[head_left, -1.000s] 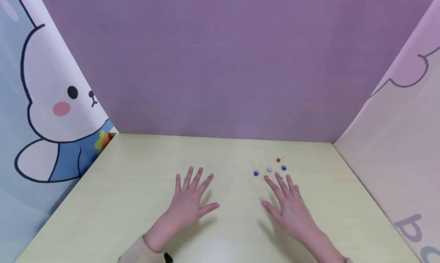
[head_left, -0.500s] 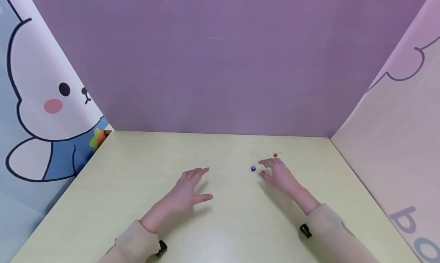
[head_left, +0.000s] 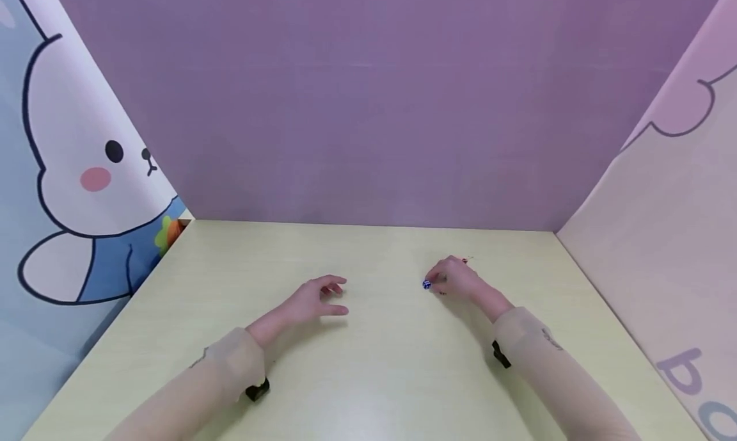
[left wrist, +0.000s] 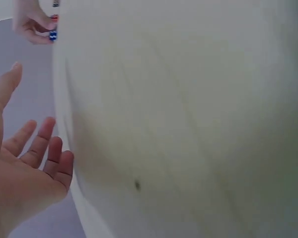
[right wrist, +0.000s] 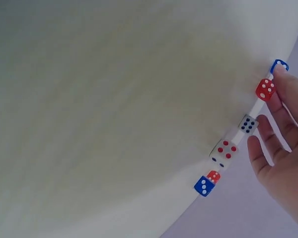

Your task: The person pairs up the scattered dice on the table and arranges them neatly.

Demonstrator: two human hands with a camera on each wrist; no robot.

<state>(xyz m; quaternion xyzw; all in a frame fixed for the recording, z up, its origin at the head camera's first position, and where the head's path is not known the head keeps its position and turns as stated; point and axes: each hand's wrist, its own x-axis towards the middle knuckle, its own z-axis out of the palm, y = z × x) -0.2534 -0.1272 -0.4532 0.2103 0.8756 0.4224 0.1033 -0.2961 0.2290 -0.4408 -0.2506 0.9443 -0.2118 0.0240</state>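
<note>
My right hand (head_left: 457,279) is over the far right part of the table, its thumb and index finger pinching a blue die (head_left: 427,284) with white dots. In the right wrist view, a red die (right wrist: 265,89) lies beside that blue die. Further along come a white die with dark dots (right wrist: 248,124), a white die with red dots (right wrist: 223,149), a second red die (right wrist: 214,176) and another blue die (right wrist: 204,186). Holding nothing, my left hand (head_left: 315,298) hovers left of the dice with loosely bent fingers and thumb apart.
A pale wooden table (head_left: 368,364) carries the dice. Behind it rises a purple panel (head_left: 368,108). Printed panels flank both sides, with a cartoon rabbit (head_left: 98,134) on the left one. Both sleeves have a black strap piece near the wrist.
My right hand has moved forward and left from its spread pose, and its fingers have closed onto the blue die. The left hand's spread fingers have turned inward and bent loosely.
</note>
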